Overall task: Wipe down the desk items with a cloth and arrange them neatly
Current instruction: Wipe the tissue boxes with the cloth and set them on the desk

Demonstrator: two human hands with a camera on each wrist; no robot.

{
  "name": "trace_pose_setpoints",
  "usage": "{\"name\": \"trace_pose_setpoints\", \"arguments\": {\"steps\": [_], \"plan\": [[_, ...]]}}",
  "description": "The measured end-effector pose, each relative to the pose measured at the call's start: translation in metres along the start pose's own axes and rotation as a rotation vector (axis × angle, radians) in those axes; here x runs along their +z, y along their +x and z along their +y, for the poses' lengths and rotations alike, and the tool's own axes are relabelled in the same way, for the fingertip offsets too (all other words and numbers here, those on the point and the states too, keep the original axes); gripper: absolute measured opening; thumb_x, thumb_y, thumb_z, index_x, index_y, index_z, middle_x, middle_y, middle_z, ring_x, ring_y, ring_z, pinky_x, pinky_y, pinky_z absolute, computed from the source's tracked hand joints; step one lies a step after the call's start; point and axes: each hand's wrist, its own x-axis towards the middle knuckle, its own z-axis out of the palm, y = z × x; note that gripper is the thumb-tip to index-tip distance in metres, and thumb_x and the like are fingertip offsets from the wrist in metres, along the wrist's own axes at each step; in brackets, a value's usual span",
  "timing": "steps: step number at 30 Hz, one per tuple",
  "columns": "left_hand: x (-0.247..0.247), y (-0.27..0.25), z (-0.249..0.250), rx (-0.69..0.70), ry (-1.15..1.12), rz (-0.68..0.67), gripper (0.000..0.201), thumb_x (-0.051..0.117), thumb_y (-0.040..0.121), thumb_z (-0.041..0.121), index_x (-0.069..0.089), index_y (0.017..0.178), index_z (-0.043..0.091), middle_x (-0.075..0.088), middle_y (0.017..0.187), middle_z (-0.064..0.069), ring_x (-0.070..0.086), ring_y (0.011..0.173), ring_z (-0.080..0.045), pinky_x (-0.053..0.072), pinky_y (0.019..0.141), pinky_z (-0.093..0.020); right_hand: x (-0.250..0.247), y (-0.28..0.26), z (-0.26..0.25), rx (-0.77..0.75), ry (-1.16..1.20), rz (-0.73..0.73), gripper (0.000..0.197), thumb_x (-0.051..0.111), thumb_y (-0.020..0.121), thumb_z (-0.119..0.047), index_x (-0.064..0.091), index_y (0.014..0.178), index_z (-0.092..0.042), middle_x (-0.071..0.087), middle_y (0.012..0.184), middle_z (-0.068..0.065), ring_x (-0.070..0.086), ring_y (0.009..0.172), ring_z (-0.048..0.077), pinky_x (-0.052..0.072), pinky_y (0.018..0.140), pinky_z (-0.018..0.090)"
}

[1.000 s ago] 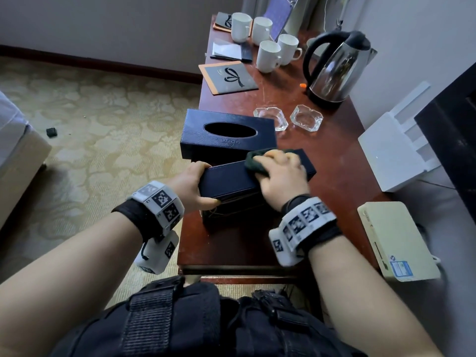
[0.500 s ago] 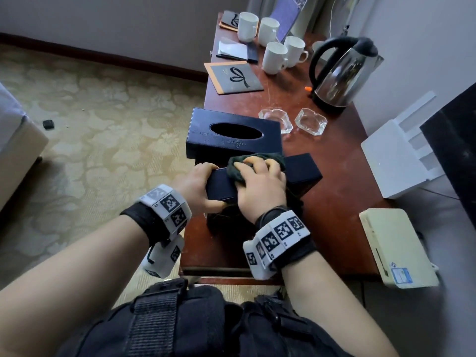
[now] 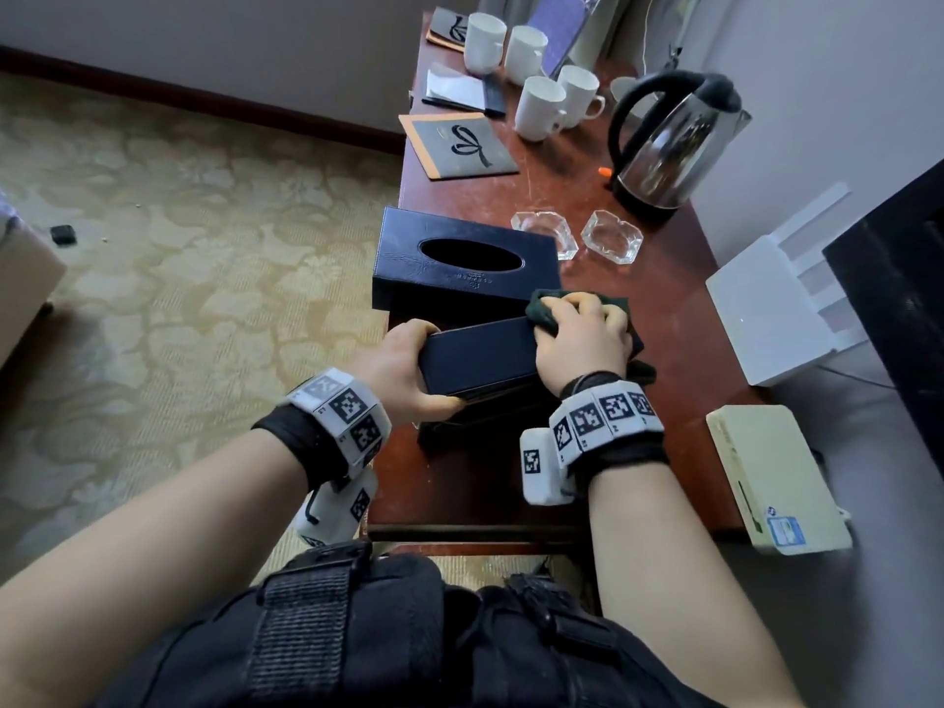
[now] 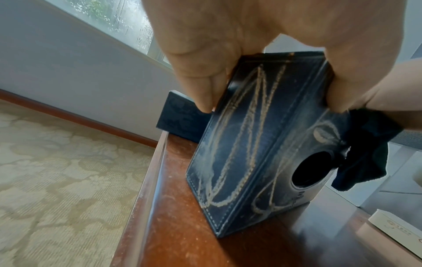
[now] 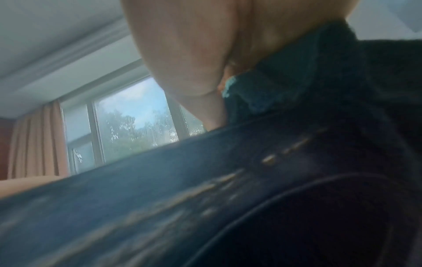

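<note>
Standing on its long side at the near end of the desk (image 3: 679,319), the dark tissue box (image 3: 480,357) runs left to right across your body, its long axis roughly parallel to the desk's front edge and to the second tissue box (image 3: 459,268) lying flat just behind it. Your left hand (image 3: 403,370) sits at the box's left end; your right hand (image 3: 582,339) lies on its upward face toward the right end, so each hand is nearest its own end.

Left-hand grip: in the left wrist view the thumb and fingers (image 4: 200,72) straddle the narrow top edge of the tissue box (image 4: 255,148) and pinch it between them, steadying it upright on the desk (image 4: 182,216). Pale dust streaks show on the side facing that camera, beside the oval opening.

Right-hand grip: the fingers curl over a bunched dark green cloth (image 3: 551,311) and press it onto the box's upper face; a loose corner of the cloth (image 4: 365,150) hangs past the right end. The right wrist view is blurred, showing only cloth (image 5: 308,75) under the palm against the dark box (image 5: 205,198).

Judged from the streaks, the wipe is partway done; the coming stroke would likely run along the long axis, toward your bracing left hand, and the streaked side face is untouched.
</note>
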Motion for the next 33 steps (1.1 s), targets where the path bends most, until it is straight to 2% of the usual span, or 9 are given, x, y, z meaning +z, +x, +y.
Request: {"name": "trace_pose_setpoints", "arguments": {"steps": [4, 7, 11, 13, 16, 18, 22, 28, 33], "plan": [[0.007, 0.003, -0.007, 0.046, -0.103, 0.019, 0.087, 0.063, 0.041, 0.065, 0.043, 0.115, 0.023, 0.053, 0.106, 0.0, 0.057, 0.096, -0.018, 0.051, 0.085, -0.042, 0.008, -0.02, -0.014, -0.145, 0.013, -0.045, 0.039, 0.048, 0.093, -0.033, 0.046, 0.132, -0.035, 0.033, 0.143, -0.008, 0.02, 0.13, 0.025, 0.018, 0.107, 0.037], [0.012, 0.002, -0.014, 0.078, -0.304, 0.014, 0.11, 0.071, 0.036, 0.06, 0.034, 0.129, 0.017, 0.045, 0.114, 0.005, 0.05, 0.108, -0.015, 0.045, 0.096, -0.034, 0.01, -0.027, -0.016, -0.126, 0.053, -0.03, 0.039, 0.049, 0.092, -0.033, 0.047, 0.131, -0.036, 0.033, 0.143, -0.01, 0.019, 0.132, 0.022, 0.018, 0.107, 0.036], [0.023, -0.001, -0.039, 0.003, -0.393, -0.082, 0.121, 0.08, 0.034, 0.053, 0.011, 0.133, 0.041, 0.039, 0.133, 0.0, 0.042, 0.125, -0.02, 0.038, 0.106, -0.04, 0.008, -0.028, -0.02, -0.081, 0.045, -0.046, 0.039, 0.049, 0.092, -0.032, 0.046, 0.132, -0.036, 0.033, 0.143, -0.01, 0.019, 0.132, 0.023, 0.018, 0.108, 0.037], [0.028, 0.001, -0.048, -0.036, -0.325, -0.125, 0.116, 0.082, 0.04, 0.049, 0.013, 0.134, 0.042, 0.042, 0.135, -0.004, 0.045, 0.124, -0.021, 0.04, 0.104, -0.044, 0.006, -0.028, -0.023, -0.063, 0.036, -0.066, 0.04, 0.049, 0.092, -0.031, 0.045, 0.132, -0.035, 0.033, 0.143, -0.01, 0.02, 0.132, 0.023, 0.019, 0.107, 0.039], [0.029, 0.005, -0.05, -0.008, -0.279, -0.1, 0.102, 0.085, 0.05, 0.034, 0.029, 0.135, 0.02, 0.046, 0.128, -0.006, 0.049, 0.118, -0.02, 0.043, 0.101, -0.042, 0.0, -0.028, -0.024, -0.05, 0.063, -0.078, 0.039, 0.052, 0.091, -0.026, 0.049, 0.13, -0.033, 0.038, 0.139, -0.008, 0.025, 0.127, 0.025, 0.024, 0.107, 0.039], [0.024, 0.004, -0.045, 0.066, -0.289, -0.056, 0.092, 0.08, 0.048, 0.044, 0.036, 0.126, 0.026, 0.049, 0.123, -0.007, 0.052, 0.113, -0.021, 0.045, 0.097, -0.044, -0.005, -0.029, -0.022, -0.043, 0.118, -0.07, 0.039, 0.053, 0.09, -0.021, 0.052, 0.128, -0.029, 0.043, 0.135, -0.006, 0.028, 0.124, 0.027, 0.025, 0.107, 0.037], [-0.012, 0.006, -0.015, 0.261, -0.325, 0.067, 0.082, 0.07, 0.052, 0.047, 0.043, 0.123, 0.018, 0.053, 0.116, -0.012, 0.053, 0.108, -0.029, 0.044, 0.096, -0.045, -0.023, -0.029, -0.009, 0.009, 0.262, 0.074, 0.037, 0.053, 0.091, -0.017, 0.054, 0.127, -0.024, 0.046, 0.132, 0.001, 0.035, 0.12, 0.029, 0.021, 0.101, 0.025], [-0.086, 0.014, 0.071, 0.45, -0.017, 0.105, 0.094, 0.062, 0.046, 0.061, 0.052, 0.124, 0.011, 0.049, 0.11, 0.006, 0.049, 0.105, -0.012, 0.035, 0.091, -0.019, -0.065, -0.032, 0.006, -0.082, 0.545, 0.468, 0.035, 0.062, 0.082, -0.014, 0.062, 0.117, -0.014, 0.058, 0.115, 0.004, 0.051, 0.109, 0.016, 0.032, 0.097, 0.02], [-0.079, 0.026, 0.118, 0.482, 0.21, 0.017, 0.077, 0.081, 0.063, 0.037, 0.05, 0.131, 0.015, 0.052, 0.12, -0.003, 0.047, 0.114, -0.016, 0.023, 0.083, -0.007, -0.099, -0.036, 0.02, -0.074, 0.729, 0.597, 0.033, 0.062, 0.08, -0.022, 0.059, 0.113, -0.025, 0.06, 0.109, -0.006, 0.054, 0.102, 0.006, 0.041, 0.091, 0.014]]}}
